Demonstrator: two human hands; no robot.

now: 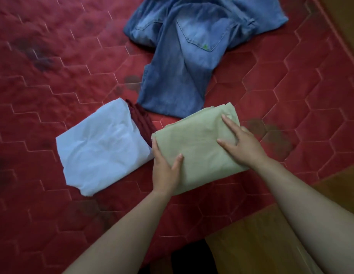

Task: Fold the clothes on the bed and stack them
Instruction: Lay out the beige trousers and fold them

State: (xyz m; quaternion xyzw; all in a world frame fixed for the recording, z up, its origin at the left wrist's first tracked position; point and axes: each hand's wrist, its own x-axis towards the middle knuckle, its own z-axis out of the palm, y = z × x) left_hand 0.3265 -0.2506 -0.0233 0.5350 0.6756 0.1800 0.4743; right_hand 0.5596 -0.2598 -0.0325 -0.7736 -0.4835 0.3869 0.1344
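A folded pale green garment (198,143) lies on the red quilted bed (53,76). My left hand (165,171) holds its near left edge, thumb on top and fingers along the side. My right hand (241,143) rests flat on its right part with straight, spread fingers. To the left lies a folded white garment (101,149) on top of a dark maroon one (140,121), which peeks out at its far right side. Unfolded blue jeans (188,56) sprawl further back.
The bed's edge runs diagonally at the lower right, with a brown wooden surface (271,244) beyond it. Dark stains mark the cover (271,135) in several spots. A dark gap (192,258) shows below the near edge of the bed.
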